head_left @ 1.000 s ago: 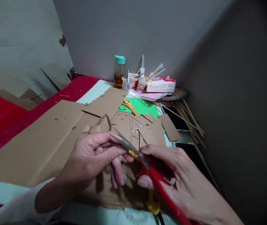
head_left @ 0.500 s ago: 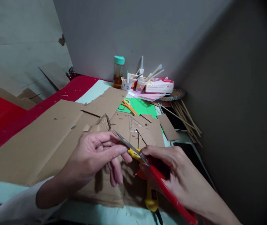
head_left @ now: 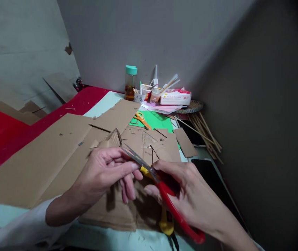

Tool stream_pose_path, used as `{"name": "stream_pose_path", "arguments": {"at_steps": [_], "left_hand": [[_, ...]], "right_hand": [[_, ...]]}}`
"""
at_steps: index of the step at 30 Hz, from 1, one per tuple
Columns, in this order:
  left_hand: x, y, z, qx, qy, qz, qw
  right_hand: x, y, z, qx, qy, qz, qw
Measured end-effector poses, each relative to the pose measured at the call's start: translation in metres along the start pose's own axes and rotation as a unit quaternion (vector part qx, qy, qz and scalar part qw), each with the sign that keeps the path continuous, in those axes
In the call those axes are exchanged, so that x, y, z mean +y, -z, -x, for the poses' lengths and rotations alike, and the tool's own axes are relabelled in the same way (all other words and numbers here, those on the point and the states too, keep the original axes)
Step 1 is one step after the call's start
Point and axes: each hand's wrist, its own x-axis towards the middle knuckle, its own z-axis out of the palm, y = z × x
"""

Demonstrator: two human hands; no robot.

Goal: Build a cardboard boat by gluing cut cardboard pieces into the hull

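My right hand [head_left: 188, 195] grips a pair of red-handled scissors [head_left: 172, 205]. Their metal blades point up and left, slightly apart, toward the fingertips of my left hand [head_left: 109, 170]. That hand's thumb and index finger are pinched beside the blades, its other fingers curled loosely below. Whatever lies in the pinch is hidden or too small to make out. Under my right hand a yellow tool with a black cord, seemingly a glue gun [head_left: 166, 225], rests on brown cardboard [head_left: 109, 218]. A folded cardboard piece [head_left: 113, 137] stands just behind my left hand.
Flat cardboard sheets [head_left: 46, 150] spread to the left. Farther back lie orange scissors [head_left: 142, 119] on green paper [head_left: 159, 120]. A bottle with a teal lid [head_left: 130, 82], paper cups [head_left: 155, 96] and a tissue pack [head_left: 176, 97] stand by the wall. Wooden sticks [head_left: 206, 134] lie at the right.
The scissor blades have parted slightly, and my right thumb has shifted outward on the handle. My right hand is a little farther left in view. My left hand keeps its pinch.
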Motion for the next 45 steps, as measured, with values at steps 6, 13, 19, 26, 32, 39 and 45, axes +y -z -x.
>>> {"name": "stream_pose_path", "arguments": {"at_steps": [6, 13, 19, 26, 32, 39, 45], "left_hand": [[0.003, -0.002, -0.002, 0.005, -0.022, -0.006, 1.000], [0.003, -0.004, -0.004, -0.023, -0.054, 0.046, 0.997], [0.005, -0.003, 0.001, -0.026, -0.049, 0.024, 0.998], [0.006, -0.002, 0.002, -0.008, -0.029, -0.014, 0.999], [0.007, -0.003, 0.002, 0.006, -0.012, -0.037, 0.999], [0.002, -0.011, 0.003, -0.001, -0.011, -0.105, 0.994], [0.002, -0.015, 0.006, 0.006, -0.006, -0.104, 0.994]], "right_hand": [[0.000, 0.001, 0.001, -0.013, -0.005, -0.036, 0.999], [0.010, 0.016, -0.005, 0.123, -0.027, -0.049, 0.991], [0.036, 0.020, -0.013, 0.160, -0.060, 0.076, 0.982], [0.091, 0.018, -0.025, 0.133, -0.066, 0.327, 0.933], [0.060, 0.014, -0.023, 0.161, -0.022, 0.291, 0.943], [-0.002, -0.011, -0.013, 0.087, 0.013, -0.164, 0.983], [0.000, -0.022, -0.015, 0.089, -0.021, -0.251, 0.964]]}}
